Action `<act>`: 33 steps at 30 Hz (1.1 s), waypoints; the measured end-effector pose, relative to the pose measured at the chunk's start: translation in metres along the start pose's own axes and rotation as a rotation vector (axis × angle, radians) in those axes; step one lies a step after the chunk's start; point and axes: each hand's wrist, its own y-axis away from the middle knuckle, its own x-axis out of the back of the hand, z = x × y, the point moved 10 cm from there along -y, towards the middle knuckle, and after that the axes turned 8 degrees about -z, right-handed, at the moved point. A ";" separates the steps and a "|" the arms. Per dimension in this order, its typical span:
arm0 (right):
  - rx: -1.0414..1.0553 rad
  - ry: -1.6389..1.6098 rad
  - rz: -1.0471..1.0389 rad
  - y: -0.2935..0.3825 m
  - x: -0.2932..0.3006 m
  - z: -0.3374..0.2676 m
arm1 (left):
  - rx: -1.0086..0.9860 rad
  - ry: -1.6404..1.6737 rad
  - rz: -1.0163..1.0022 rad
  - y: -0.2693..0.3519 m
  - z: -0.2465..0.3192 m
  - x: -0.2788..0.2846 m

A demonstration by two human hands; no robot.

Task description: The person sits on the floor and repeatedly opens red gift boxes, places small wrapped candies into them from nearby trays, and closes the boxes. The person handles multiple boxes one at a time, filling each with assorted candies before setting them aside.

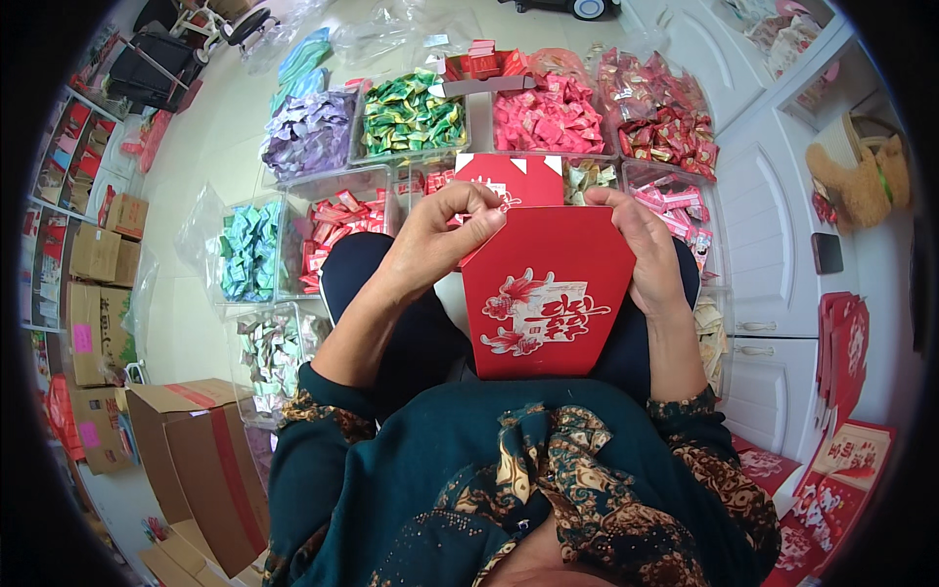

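Observation:
A red printed paperboard gift box (546,253) stands over my lap, bearing a fish picture and large writing on its face. My left hand (444,238) pinches the box at its upper left corner, thumb towards me. Along the upper right edge, my right hand (647,257) grips the board with its fingers around the far side. Just beyond the box's top edge is another red panel (508,172) with pale cut corners; whether it belongs to the same box I cannot tell.
Clear plastic bins around my knees hold wrapped sweets: purple (312,132), green (414,114), pink (546,114), dark red (669,143) and turquoise (251,249). An opened brown carton (194,455) stands at left. White cabinet doors (777,257) and flat red boxes (842,352) line the right.

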 end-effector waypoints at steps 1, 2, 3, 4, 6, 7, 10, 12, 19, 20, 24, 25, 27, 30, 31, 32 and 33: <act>0.071 -0.028 0.014 0.004 0.000 -0.006 | -0.065 -0.074 0.033 0.001 0.008 0.000; 0.154 -0.085 0.034 0.010 0.001 -0.012 | -0.072 -0.119 0.103 0.004 0.010 0.003; 0.192 0.031 0.048 0.016 -0.001 -0.017 | -0.113 -0.158 0.170 0.010 0.015 0.003; 0.242 0.119 0.069 0.023 -0.005 -0.021 | -0.142 -0.186 0.245 0.016 0.019 0.003; 0.315 0.339 0.044 0.029 -0.014 -0.031 | -0.256 -0.171 0.309 0.027 0.027 -0.010; 0.252 0.287 0.080 0.028 -0.011 -0.025 | -0.245 -0.175 0.347 0.030 0.026 -0.014; 0.113 0.083 0.184 0.025 -0.003 -0.012 | -0.207 -0.002 0.341 0.019 0.018 -0.015; 0.225 0.083 0.232 0.026 -0.002 -0.025 | -0.185 0.120 0.366 0.014 0.012 -0.014; 0.365 0.618 0.021 0.030 -0.022 -0.049 | -0.153 -0.225 0.212 0.015 0.022 -0.027; 0.335 0.646 -0.029 0.031 -0.023 -0.045 | -0.198 -0.263 0.155 0.014 0.025 -0.032; 0.347 0.684 -0.060 0.036 -0.026 -0.047 | -0.154 -0.272 0.060 0.016 0.020 -0.038; 0.351 0.694 -0.069 0.037 -0.027 -0.049 | -0.151 -0.264 0.047 0.016 0.020 -0.039; 0.385 0.695 -0.085 0.040 -0.031 -0.055 | -0.193 -0.251 0.020 0.019 0.026 -0.041; 0.459 0.735 -0.138 0.045 -0.039 -0.067 | -0.284 -0.290 -0.021 0.026 0.041 -0.048; 0.484 0.756 -0.159 0.048 -0.043 -0.071 | -0.303 -0.345 -0.024 0.030 0.045 -0.051; 0.474 0.771 -0.167 0.048 -0.044 -0.071 | -0.307 -0.359 -0.027 0.033 0.047 -0.053; 0.481 0.782 -0.170 0.050 -0.045 -0.074 | -0.319 -0.371 -0.027 0.036 0.049 -0.054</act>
